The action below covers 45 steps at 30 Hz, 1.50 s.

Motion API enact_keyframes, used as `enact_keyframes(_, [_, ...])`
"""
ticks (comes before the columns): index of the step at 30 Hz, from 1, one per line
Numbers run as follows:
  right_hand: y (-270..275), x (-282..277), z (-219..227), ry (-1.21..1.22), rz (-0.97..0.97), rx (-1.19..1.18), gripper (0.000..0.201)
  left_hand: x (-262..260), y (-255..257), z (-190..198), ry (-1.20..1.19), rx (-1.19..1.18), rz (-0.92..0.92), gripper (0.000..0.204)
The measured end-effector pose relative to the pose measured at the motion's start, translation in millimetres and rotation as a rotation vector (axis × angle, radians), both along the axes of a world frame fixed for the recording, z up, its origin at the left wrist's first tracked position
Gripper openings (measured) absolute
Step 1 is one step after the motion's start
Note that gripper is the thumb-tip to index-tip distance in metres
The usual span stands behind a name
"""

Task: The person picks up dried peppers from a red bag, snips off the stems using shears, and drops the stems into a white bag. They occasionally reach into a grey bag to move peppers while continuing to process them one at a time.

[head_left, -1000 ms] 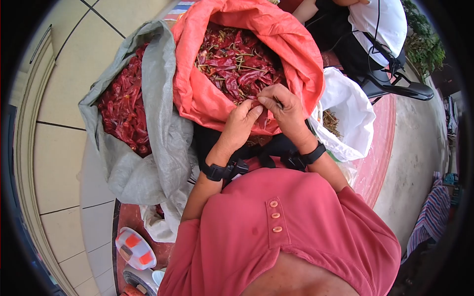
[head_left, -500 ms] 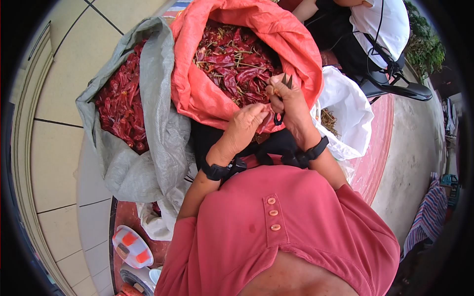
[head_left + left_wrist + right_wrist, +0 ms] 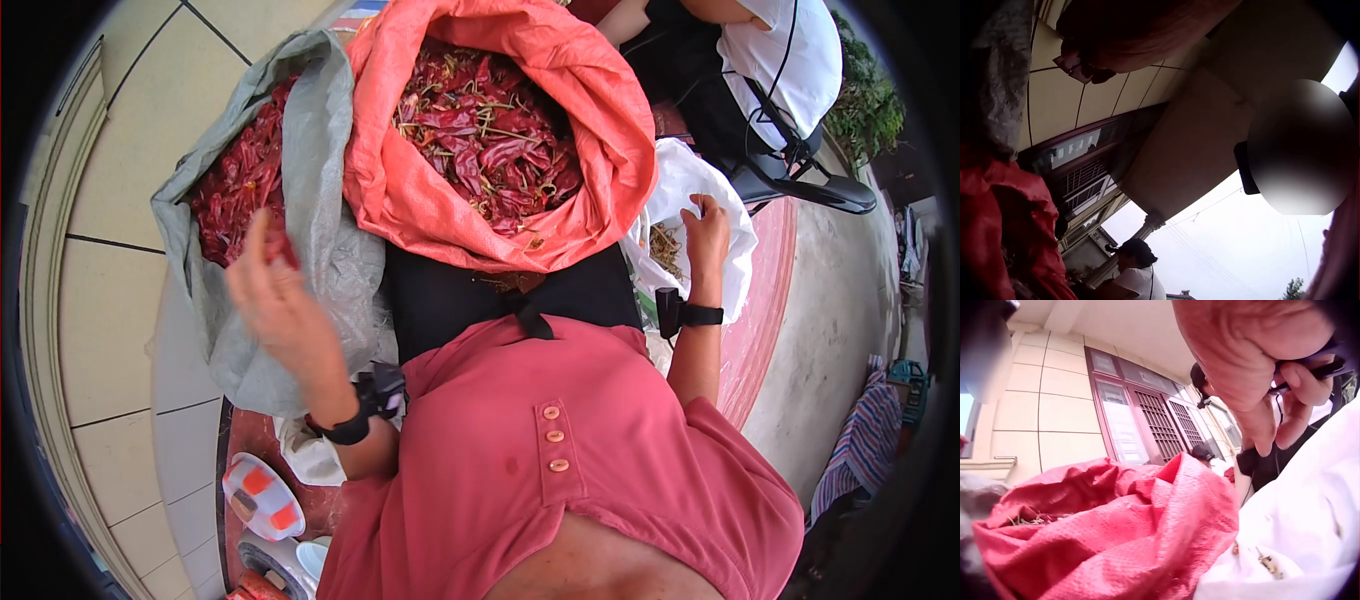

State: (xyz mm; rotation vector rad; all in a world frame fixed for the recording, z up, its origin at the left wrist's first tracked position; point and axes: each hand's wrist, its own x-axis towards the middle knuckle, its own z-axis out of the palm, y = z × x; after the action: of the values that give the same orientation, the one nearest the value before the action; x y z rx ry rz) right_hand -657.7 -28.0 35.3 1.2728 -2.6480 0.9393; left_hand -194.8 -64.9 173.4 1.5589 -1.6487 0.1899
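My left hand (image 3: pixel 285 315), blurred, reaches over the near rim of the grey sack (image 3: pixel 335 210), which holds dried red chillies (image 3: pixel 235 190). At its fingertips in the left wrist view is a dark red dried chilli (image 3: pixel 1082 67). My right hand (image 3: pixel 708 240) is raised over the white bag (image 3: pixel 738 235), which has dry stems (image 3: pixel 665 250) inside. It grips small scissors (image 3: pixel 1316 374), mostly hidden in the palm, while the thumb and a finger point down with nothing visible between them. The red sack (image 3: pixel 610 130), full of stemmed chillies (image 3: pixel 480 140), stands between the hands.
Another person in a white shirt (image 3: pixel 810 60) sits at the back right, beside a black bicycle-like seat (image 3: pixel 820 190). A patterned bowl (image 3: pixel 262 497) lies at the lower left. Striped cloth (image 3: pixel 850 430) hangs at the far right.
Both hands were together at the red sack's near rim. They have parted: the left went left to the grey sack, the right, with the scissors, went right over the white bag.
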Motion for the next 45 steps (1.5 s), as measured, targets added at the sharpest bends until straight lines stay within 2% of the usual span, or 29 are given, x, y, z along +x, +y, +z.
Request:
enact_keyframes(2, [-8, 5, -7, -0.146, 0.013, -0.114, 0.016, 19, -7, 3, -0.051, -0.072, 0.075, 0.045])
enact_keyframes(3, [-16, 26, 3, -0.328, 0.12, -0.274, 0.015, 15, -6, 5, 0.073, 0.088, 0.15, 0.055])
enact_keyframes(4, [-23, 52, 20, -0.366, 0.258, -0.281, 0.015, 14, -7, 1, 0.072, 0.114, 0.128, 0.057])
enact_keyframes(5, [-34, 69, 15, -0.452, 0.352, -0.307, 0.014, 13, -10, -6, 0.073, 0.136, 0.104, 0.059])
enact_keyframes(6, [-52, 86, 11, -0.258, 0.524, -0.32, 0.015, 11, -13, -9, 0.076, 0.155, 0.079, 0.062])
enact_keyframes(7, [-63, 112, 23, -0.189, 0.623, -0.34, 0.018, -4, -10, -5, 0.087, 0.185, -0.013, 0.06])
enact_keyframes(8, [-71, 130, 29, -0.09, 0.712, -0.209, 0.025, -16, -10, -8, 0.032, 0.209, -0.105, 0.057])
enact_keyframes(9, [-82, 148, 32, -0.052, 0.832, -0.27, 0.03, -29, -10, -11, -0.022, 0.232, -0.191, 0.055])
enact_keyframes(10, [-95, 158, 26, -0.008, 0.903, -0.293, 0.034, -44, -9, -11, 0.071, 0.319, -0.279, 0.048])
enact_keyframes(11, [-107, 166, 19, 0.006, 0.911, -0.222, 0.035, -54, -12, -22, 0.159, 0.313, -0.388, 0.04])
enact_keyframes(14, [-120, 171, 11, 0.09, 0.897, -0.067, 0.033, -75, -15, -39, -0.027, 0.163, -0.489, 0.03])
enact_keyframes(16, [-120, 166, 14, 0.132, 0.858, -0.002, 0.028, -76, -14, -48, 0.355, 0.573, -0.614, 0.027])
enact_keyframes(18, [-113, 161, 12, 0.138, 0.799, 0.054, 0.023, -80, -16, -61, 0.455, 0.605, -0.662, 0.026])
enact_keyframes(22, [-104, 151, 12, -0.016, 0.726, -0.089, 0.019, -86, -24, -74, 0.45, 0.635, -0.71, 0.025])
enact_keyframes(23, [-102, 150, 13, -0.031, 0.655, -0.194, 0.019, -87, -27, -76, 0.455, 0.657, -0.706, 0.027])
enact_keyframes(25, [-98, 151, 27, -0.123, 0.622, -0.293, 0.021, -88, -35, -81, 0.46, 0.701, -0.7, 0.031])
enact_keyframes(26, [-100, 152, 32, -0.172, 0.603, -0.346, 0.022, -91, -38, -84, 0.511, 0.647, -0.712, 0.034])
enact_keyframes(27, [-105, 149, 19, -0.269, 0.714, -0.471, 0.023, -97, -41, -88, 0.561, 0.593, -0.722, 0.038])
enact_keyframes(29, [-84, 162, 53, -0.81, 0.808, -0.3, 0.021, -107, -41, -72, 0.594, 0.523, -0.72, 0.047])
enact_keyframes(30, [-72, 170, 65, -1.078, 0.844, -0.199, 0.02, -110, -44, -71, 0.696, 0.568, -0.785, 0.047])
enact_keyframes(32, [-64, 182, 66, -1.27, 0.888, -0.177, 0.019, -116, -52, -70, 0.905, 0.658, -0.916, 0.046])
enact_keyframes(33, [-62, 184, 64, -1.27, 0.939, -0.102, 0.019, -120, -52, -71, 0.954, 0.586, -0.991, 0.041])
enact_keyframes(36, [-61, 192, 57, -1.019, 0.956, -0.405, 0.017, -118, -49, -68, 0.774, 0.537, -0.961, 0.037])
enact_keyframes(37, [-57, 189, 69, -0.972, 0.922, -0.446, 0.015, -121, -49, -74, 0.765, 0.449, -0.924, 0.033])
enact_keyframes(38, [-54, 193, 82, -1.262, 0.862, -0.507, 0.015, -120, -46, -76, 0.739, 0.512, -0.881, 0.033])
enact_keyframes(40, [-57, 195, 79, -0.951, 0.881, -0.489, 0.015, -119, -40, -64, 0.683, 0.634, -0.797, 0.032])
enact_keyframes(41, [-57, 198, 80, -0.775, 0.914, -0.506, 0.015, -122, -41, -73, 0.466, 0.436, -0.749, 0.033])
enact_keyframes(43, [-58, 205, 85, -0.417, 0.969, -0.531, 0.015, -125, -44, -86, 0.387, 0.273, -0.77, 0.035])
enact_keyframes(45, [-59, 206, 80, -0.464, 0.916, -0.555, 0.013, -127, -45, -87, 0.264, 0.103, -0.761, 0.039])
